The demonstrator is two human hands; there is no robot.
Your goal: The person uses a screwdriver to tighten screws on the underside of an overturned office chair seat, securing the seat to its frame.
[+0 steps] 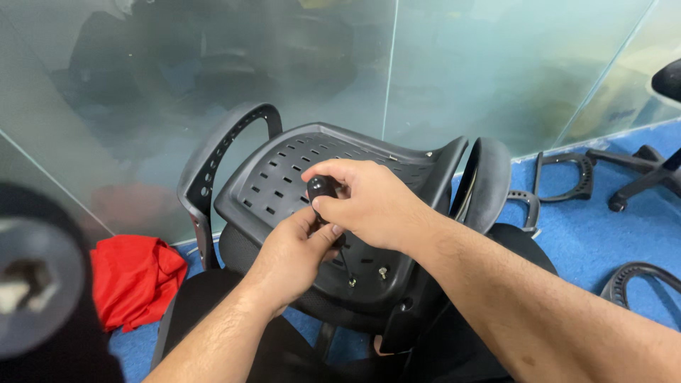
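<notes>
In the head view, the right hand [369,202] is closing over the round black handle of a screwdriver [323,189], fingers wrapped around the top so most of the handle is hidden. The left hand [294,252] is gripping lower on the same tool, thumb and fingers pinching the shaft; the thin shaft is showing only briefly below the hands, running down towards a bolt [352,281] in the black plastic seat base [284,177], though whether the tip is touching it is hard to make out. A second bolt [383,271] is sitting just to the right. The upturned seat base is resting in the near middle, its armrest [213,152] arching at the left. A red cloth [135,276] is lying at the near left, partly cut off by a blurred dark object [35,284]. Loose chair parts [567,177] are lying far right on the blue carpet [582,234].
</notes>
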